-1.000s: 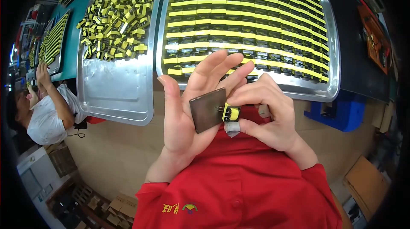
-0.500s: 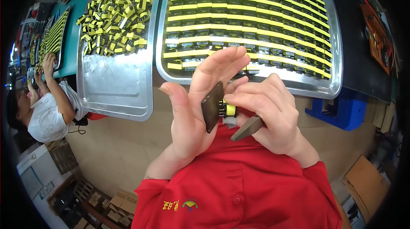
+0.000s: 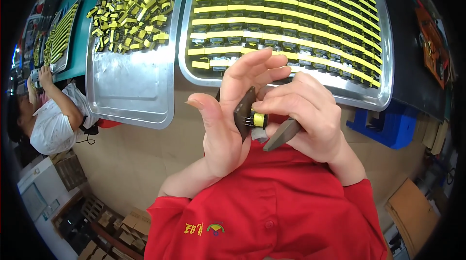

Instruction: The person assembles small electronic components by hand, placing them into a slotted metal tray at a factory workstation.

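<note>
Left side: a person in a white top is positioned at the far end of the table; a red item and a thin black cable are noted just beside. Right side: a blue plastic bin stands near the table's edge; an orange tray holds small items (too blurred to identify). Lower right: a brown board lies tilted. Lower left: cardboard cartons rest on the tan floor.
</note>
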Tool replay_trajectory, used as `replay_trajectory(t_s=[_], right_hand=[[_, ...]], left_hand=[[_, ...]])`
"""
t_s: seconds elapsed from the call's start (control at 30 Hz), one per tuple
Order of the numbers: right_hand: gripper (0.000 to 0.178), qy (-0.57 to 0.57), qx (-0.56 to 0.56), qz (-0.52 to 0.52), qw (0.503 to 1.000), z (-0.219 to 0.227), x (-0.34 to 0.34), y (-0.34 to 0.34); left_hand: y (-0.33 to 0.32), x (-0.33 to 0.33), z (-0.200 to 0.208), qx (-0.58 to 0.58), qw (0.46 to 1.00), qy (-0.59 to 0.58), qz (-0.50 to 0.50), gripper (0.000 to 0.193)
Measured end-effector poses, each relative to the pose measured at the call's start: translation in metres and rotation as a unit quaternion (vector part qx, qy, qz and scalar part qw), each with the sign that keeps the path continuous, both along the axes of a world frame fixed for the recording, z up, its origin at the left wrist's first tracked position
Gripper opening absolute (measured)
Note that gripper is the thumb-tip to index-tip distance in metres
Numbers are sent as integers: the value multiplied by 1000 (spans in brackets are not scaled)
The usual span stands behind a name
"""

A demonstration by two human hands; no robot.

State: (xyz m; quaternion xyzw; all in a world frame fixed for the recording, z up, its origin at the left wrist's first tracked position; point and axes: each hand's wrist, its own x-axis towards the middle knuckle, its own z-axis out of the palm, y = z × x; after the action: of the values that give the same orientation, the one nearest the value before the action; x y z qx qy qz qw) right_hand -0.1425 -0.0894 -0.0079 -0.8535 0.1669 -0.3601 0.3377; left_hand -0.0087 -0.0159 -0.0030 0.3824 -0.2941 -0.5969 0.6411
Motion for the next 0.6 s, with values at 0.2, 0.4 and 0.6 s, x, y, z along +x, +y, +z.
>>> replay_trajectory(t_s=[0.2,0.4,0.6], right_hand=[[36,-7,77,-15,997,0,3,5],[37,-13,105,-19,994,6,8,6],[34,-6,50,-39,998,5,8,10]], left_hand=[[-1,3,-4,8,1000,21,14,93],[-2,2,-4,-4,992,119,45,90],[3,1,-8,-8,992,118,40,88]])
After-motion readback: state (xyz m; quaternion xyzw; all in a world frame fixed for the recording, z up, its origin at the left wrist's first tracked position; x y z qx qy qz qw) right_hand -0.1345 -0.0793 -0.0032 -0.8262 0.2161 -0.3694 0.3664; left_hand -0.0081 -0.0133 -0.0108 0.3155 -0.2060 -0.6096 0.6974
